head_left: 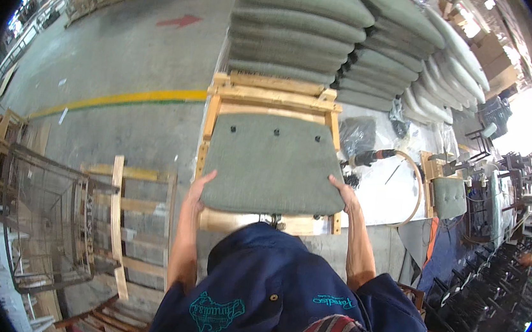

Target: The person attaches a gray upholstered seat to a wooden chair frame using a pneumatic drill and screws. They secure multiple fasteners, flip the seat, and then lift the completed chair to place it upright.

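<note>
A grey-green upholstered chair cushion [272, 166] lies over a wooden frame jig [276, 96] in front of me. Three dark buttons or knobs sit in a row near its far edge. My left hand [199, 191] grips the cushion's left side near the front corner, thumb on the upper face. On the opposite side my right hand [345, 193] grips the right edge, its thumb also on top. The fingers of both hands are mostly hidden at or under the edges. Just right of the cushion rests a power tool [372, 157] with a hose.
Tall stacks of similar cushions [298, 28] stand behind the jig. Clear plastic wrapping [357, 135] lies on the white worktop [378, 193]. A tufted cushion [450, 198] is farther right. To the left are a wooden pallet [137, 237] and a wire cage cart [43, 221].
</note>
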A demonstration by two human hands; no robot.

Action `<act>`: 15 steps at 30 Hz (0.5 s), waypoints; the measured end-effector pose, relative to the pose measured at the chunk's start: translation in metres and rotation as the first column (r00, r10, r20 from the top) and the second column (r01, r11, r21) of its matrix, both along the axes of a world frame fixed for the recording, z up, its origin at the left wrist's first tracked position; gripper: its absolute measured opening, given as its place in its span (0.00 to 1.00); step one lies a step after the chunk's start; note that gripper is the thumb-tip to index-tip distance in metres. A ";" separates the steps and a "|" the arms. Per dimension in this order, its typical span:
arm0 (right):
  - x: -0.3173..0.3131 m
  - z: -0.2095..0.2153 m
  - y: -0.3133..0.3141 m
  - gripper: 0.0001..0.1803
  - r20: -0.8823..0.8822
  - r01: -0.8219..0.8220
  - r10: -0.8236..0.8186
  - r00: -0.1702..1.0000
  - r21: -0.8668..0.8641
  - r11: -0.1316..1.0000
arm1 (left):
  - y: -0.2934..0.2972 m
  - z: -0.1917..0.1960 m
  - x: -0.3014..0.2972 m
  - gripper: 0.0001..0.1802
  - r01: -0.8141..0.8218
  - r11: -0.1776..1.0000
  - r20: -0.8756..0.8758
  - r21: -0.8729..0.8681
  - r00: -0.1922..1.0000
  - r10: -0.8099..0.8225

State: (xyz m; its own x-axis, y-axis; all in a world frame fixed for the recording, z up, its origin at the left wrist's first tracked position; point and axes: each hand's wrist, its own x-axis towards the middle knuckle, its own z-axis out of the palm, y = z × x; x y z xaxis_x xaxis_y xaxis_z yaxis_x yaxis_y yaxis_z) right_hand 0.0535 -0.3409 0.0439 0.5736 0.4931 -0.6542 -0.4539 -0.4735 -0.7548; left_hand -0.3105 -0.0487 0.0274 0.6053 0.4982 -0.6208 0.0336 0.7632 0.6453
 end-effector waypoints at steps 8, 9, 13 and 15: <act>-0.083 0.098 -0.038 0.41 0.276 0.055 -0.058 0.959 0.019 0.998 | -0.033 -0.017 -0.079 0.36 -0.106 0.971 0.171 0.213 0.983 0.070; -0.087 0.109 -0.045 0.41 0.315 0.052 -0.047 0.948 -0.006 0.999 | -0.037 -0.015 -0.086 0.36 -0.106 0.976 0.236 0.190 0.970 0.059; -0.088 0.142 -0.069 0.45 0.401 0.007 -0.075 0.913 0.169 0.986 | -0.050 0.020 -0.086 0.45 -0.282 0.941 0.181 0.186 0.951 0.249; -0.087 0.163 -0.076 0.45 0.456 -0.020 -0.135 0.880 0.319 0.948 | -0.051 0.038 -0.088 0.46 -0.331 0.908 0.200 0.257 0.937 0.285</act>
State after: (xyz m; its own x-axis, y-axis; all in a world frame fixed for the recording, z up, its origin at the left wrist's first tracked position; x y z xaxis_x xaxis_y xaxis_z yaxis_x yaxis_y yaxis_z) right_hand -0.0340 -0.4170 0.2070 0.8054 0.5795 -0.1248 -0.0311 -0.1689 -0.9851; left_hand -0.3989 -0.1002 0.0658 0.4703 0.8154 -0.3376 -0.2910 0.5045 0.8129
